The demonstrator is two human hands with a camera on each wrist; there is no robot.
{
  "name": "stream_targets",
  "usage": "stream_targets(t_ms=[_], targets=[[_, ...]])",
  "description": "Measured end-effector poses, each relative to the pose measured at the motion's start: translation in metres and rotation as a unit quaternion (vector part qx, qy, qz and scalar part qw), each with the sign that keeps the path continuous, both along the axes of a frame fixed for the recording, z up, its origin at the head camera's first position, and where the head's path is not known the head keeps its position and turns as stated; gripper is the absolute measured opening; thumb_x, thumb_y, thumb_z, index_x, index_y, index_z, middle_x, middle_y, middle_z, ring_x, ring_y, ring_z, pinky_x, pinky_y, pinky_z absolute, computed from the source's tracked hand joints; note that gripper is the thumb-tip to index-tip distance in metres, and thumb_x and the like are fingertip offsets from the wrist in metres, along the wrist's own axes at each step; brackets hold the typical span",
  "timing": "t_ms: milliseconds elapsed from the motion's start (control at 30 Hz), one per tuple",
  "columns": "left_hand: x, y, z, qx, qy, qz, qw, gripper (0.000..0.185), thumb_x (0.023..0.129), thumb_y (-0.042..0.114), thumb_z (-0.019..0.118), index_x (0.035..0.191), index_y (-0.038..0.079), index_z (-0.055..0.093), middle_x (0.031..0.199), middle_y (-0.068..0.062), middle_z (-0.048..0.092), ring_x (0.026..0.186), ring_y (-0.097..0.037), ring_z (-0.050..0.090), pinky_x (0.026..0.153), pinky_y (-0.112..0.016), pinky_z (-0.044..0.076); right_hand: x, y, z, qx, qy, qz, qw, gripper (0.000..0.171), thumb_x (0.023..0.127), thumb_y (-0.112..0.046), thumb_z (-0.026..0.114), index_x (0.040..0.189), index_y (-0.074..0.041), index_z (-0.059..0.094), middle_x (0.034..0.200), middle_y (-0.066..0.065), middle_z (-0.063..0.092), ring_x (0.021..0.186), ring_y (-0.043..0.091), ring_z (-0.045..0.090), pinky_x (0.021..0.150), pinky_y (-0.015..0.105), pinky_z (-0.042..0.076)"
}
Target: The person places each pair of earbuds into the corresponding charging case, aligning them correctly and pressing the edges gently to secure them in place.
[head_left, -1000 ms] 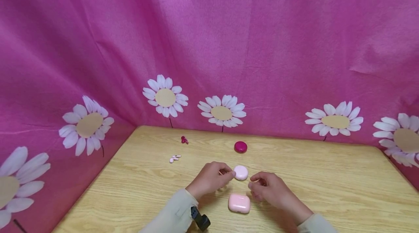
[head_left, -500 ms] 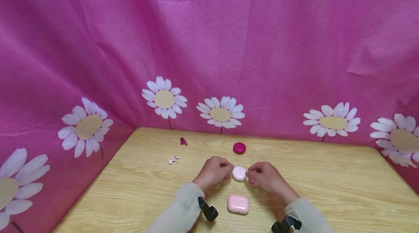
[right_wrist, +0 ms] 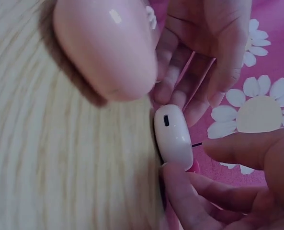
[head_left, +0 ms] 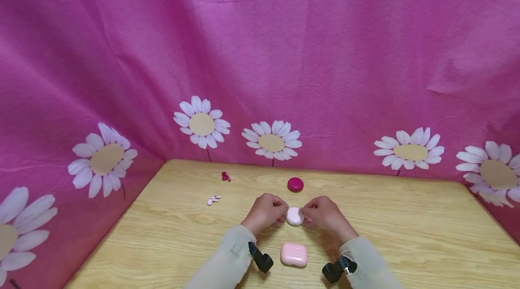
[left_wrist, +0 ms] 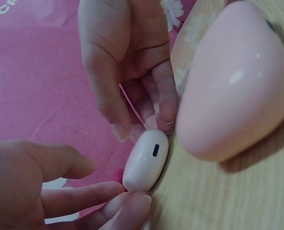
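Head view: a white case (head_left: 294, 216) is pinched mid-table by the left hand (head_left: 266, 211) and right hand (head_left: 325, 215); bare table (head_left: 406, 235) is seen on both sides.

Perhaps a staged recording booth: daisy-print pink cloth backdrop (head_left: 260, 54), wooden table (head_left: 406, 235).
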State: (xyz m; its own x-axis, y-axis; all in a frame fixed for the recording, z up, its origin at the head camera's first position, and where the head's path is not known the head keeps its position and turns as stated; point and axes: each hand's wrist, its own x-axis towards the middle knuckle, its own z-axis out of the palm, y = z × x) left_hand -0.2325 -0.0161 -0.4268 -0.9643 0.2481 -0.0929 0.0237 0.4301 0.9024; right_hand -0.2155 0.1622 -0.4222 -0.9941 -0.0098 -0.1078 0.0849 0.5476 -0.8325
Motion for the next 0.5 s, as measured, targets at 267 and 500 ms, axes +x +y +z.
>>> stream_targets(t_ms=[267, 500], targets=[[0.0008, -0.002, -0.0025, 0.004, 0.011, -0.012, 0.9999, 0.013, 0.092, 0.01, 0.064, 0.092, -0.001, 0.072, 0.072, -0.007, 0.065, 0.063, -0.015, 0.065, 0.06, -0.028, 0.056, -0.0014, -0.0025, -0.0024, -0.05, 0.001, 0.001, 0.999, 0.009, 0.079, 0.001, 0.066, 0.085, 0.008, 0.068, 0.072, 0.009, 0.064, 0.063, 0.015, 0.063, 0.06, 0.031, 0.057], [0.0009, -0.0031, -0.0033, -0.004, 0.01, -0.011, 0.9999, 0.013, 0.091, 0.01, 0.065, 0.092, 0.0, 0.072, 0.073, -0.006, 0.066, 0.065, -0.016, 0.065, 0.062, -0.029, 0.056, -0.0013, -0.0035, -0.0061, -0.083, -0.016, -0.005, 0.996, 0.011, 0.08, 0.003, 0.068, 0.089, 0.009, 0.065, 0.077, 0.014, 0.063, 0.064, 0.017, 0.065, 0.061, 0.031, 0.057]])
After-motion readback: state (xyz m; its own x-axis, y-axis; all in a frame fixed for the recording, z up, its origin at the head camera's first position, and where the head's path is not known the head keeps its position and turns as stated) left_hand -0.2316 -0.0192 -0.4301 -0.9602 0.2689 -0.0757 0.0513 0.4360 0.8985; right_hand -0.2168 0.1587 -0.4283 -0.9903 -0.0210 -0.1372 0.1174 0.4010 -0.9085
